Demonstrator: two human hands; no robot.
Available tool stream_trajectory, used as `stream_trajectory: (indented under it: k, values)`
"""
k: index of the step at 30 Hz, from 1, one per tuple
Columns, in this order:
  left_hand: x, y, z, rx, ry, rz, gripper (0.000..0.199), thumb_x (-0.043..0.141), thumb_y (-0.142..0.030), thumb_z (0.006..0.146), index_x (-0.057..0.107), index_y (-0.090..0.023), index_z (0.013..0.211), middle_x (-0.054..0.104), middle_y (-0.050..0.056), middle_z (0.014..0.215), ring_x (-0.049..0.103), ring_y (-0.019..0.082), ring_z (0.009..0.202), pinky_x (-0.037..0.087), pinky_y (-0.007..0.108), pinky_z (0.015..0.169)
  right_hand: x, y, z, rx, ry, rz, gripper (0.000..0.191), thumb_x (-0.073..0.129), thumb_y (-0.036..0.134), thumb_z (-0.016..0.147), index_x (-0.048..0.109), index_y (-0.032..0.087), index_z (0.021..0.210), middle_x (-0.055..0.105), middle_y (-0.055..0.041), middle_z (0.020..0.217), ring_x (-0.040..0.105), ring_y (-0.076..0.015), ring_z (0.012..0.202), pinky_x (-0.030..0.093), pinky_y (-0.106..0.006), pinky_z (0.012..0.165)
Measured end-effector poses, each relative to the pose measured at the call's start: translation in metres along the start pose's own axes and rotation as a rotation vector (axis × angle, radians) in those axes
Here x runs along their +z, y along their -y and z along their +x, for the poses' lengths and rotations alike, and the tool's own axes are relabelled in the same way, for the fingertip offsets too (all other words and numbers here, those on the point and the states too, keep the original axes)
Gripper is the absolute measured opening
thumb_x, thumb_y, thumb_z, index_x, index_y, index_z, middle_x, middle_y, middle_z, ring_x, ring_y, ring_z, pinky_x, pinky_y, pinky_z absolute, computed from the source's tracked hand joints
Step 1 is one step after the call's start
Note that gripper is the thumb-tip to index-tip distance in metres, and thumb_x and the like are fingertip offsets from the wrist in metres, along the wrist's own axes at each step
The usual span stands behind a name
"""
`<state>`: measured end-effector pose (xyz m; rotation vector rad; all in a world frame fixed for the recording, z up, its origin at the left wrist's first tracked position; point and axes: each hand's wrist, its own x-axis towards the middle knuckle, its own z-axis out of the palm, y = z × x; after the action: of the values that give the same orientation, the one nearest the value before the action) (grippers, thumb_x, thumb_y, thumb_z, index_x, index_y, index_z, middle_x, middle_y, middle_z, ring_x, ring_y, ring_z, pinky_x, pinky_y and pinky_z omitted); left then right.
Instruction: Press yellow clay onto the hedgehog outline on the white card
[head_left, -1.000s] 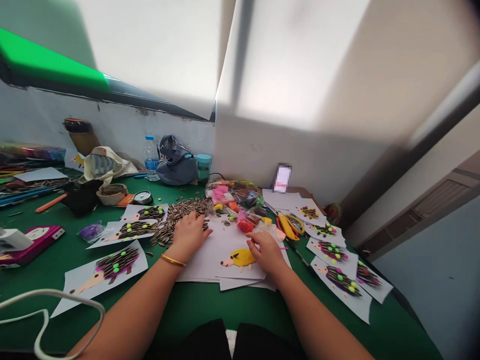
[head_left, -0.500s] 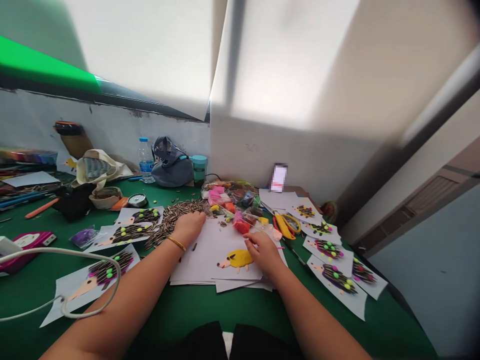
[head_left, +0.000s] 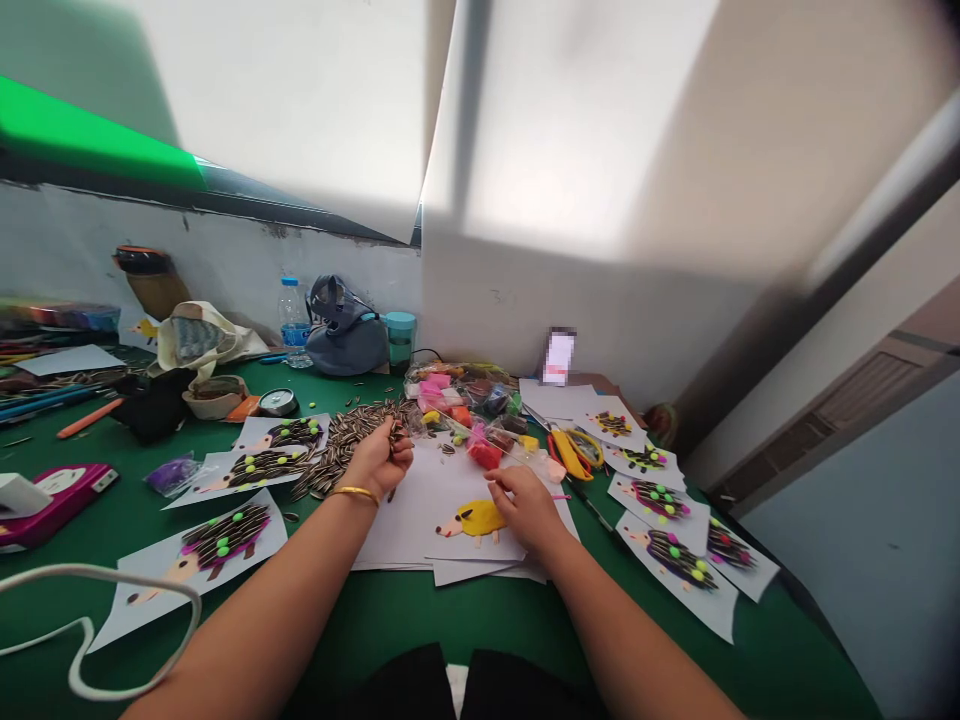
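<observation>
My left hand (head_left: 381,462) is turned partly palm up beside the heap of striped sunflower seeds (head_left: 346,440), with its fingers curled round several seeds (head_left: 396,428). My right hand (head_left: 523,500) rests at the right side of a yellow clay hedgehog (head_left: 480,517) and covers its rear end. The right fingers are bent and drawn together; whether anything is between them is hidden. The hedgehog has a pale snout, a dark ear and pale legs, and lies on a stack of white paper (head_left: 390,540). A few loose seeds (head_left: 448,449) lie higher on the paper.
Bagged coloured clay (head_left: 461,395) lies behind the paper, beside yellow-handled scissors (head_left: 574,455). Finished seed hedgehog cards stand out on the left (head_left: 112,610) and right (head_left: 720,615). A white cable (head_left: 97,572) crosses near my left forearm. A phone (head_left: 559,357) leans on the wall.
My left hand has turned from palm down over the seed heap to partly palm up, pulled slightly nearer, with seeds now showing in it. My right hand has hardly moved.
</observation>
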<state>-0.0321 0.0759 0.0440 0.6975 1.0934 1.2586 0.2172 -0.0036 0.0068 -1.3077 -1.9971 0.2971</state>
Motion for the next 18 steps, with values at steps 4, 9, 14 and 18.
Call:
stream_trajectory:
  k: [4,9,14,18]
  values:
    - [0.009,0.008,-0.018,-0.177,0.131,-0.326,0.029,0.029,-0.019,0.1,0.039,-0.018,0.073,0.039,-0.005,0.064,0.038,0.004,0.042,0.023,0.01,0.034,0.001,0.002,0.0,-0.011,0.009,-0.004,0.021,0.051,0.022,0.091,0.068,0.021,0.103,0.069,-0.006,0.09,0.059,-0.0221,0.089,0.045,-0.036,0.081]
    - [0.015,0.019,-0.031,-0.291,0.209,-0.523,0.026,0.032,-0.023,0.101,0.041,-0.018,0.077,0.039,-0.005,0.065,0.04,0.004,0.042,0.023,0.009,0.031,0.004,0.009,0.003,-0.045,0.006,0.005,0.02,0.052,0.021,0.091,0.068,0.021,0.103,0.07,-0.0066,0.093,0.059,-0.0221,0.09,0.046,-0.035,0.081]
    - [0.02,0.03,-0.037,-0.315,0.256,-0.525,0.021,0.041,-0.026,0.099,0.045,-0.017,0.081,0.043,-0.004,0.068,0.041,0.003,0.043,0.023,0.008,0.03,0.007,0.023,0.016,-0.118,0.017,0.039,0.019,0.054,0.019,0.09,0.069,0.022,0.102,0.07,-0.0057,0.095,0.06,-0.0214,0.091,0.045,-0.034,0.084]
    - [0.027,0.04,-0.044,-0.283,0.287,-0.438,0.018,0.049,-0.025,0.096,0.048,-0.015,0.08,0.047,-0.003,0.069,0.04,0.001,0.043,0.023,0.008,0.031,0.005,0.04,0.032,-0.139,0.017,0.074,0.017,0.058,0.021,0.089,0.068,0.022,0.103,0.07,-0.0047,0.093,0.06,-0.0203,0.091,0.044,-0.033,0.082]
